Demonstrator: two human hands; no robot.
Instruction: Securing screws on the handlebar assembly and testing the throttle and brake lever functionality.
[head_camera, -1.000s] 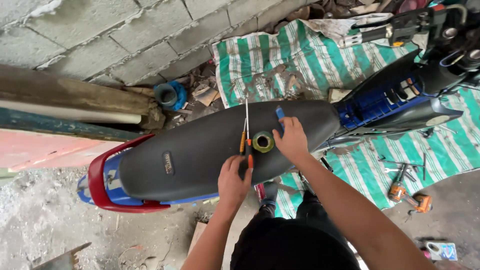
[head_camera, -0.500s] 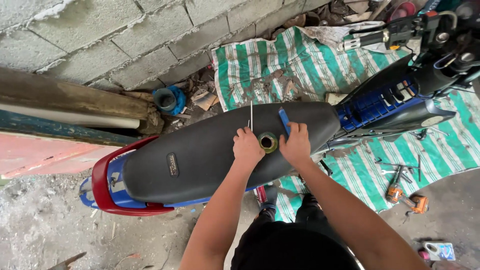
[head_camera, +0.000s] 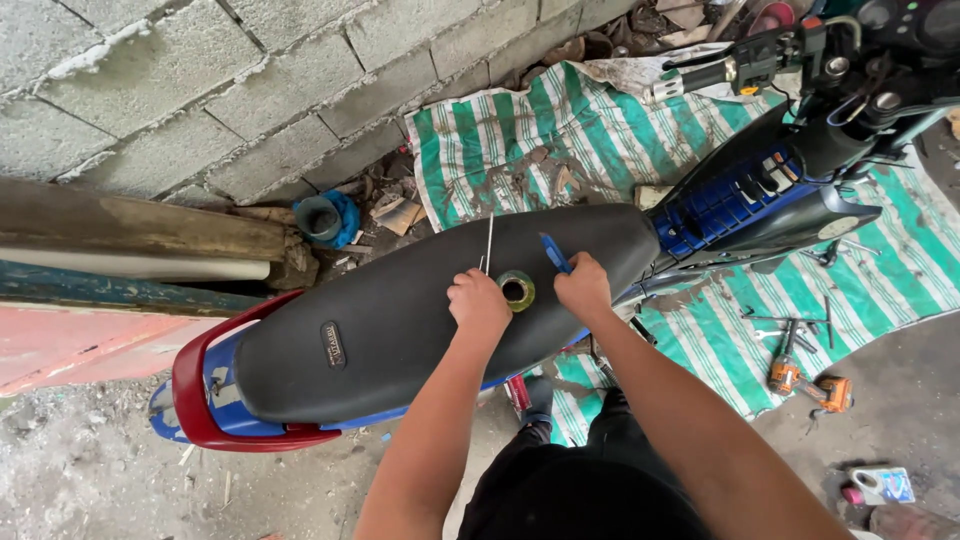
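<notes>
Head view: the left hand (head_camera: 478, 300) rests on the black motorcycle seat (head_camera: 400, 320), fingers closed around what appears to be a thin metal rod (head_camera: 488, 243) pointing away from the person. The right hand (head_camera: 583, 288) pinches a blue-handled tool (head_camera: 553, 252) just beside a roll of tape (head_camera: 516, 290), which lies flat on the seat between both hands. A striped tarp (head_camera: 560, 130) covers the ground beyond, with wrenches (head_camera: 790, 325) scattered near a block wall (head_camera: 200, 80).
</notes>
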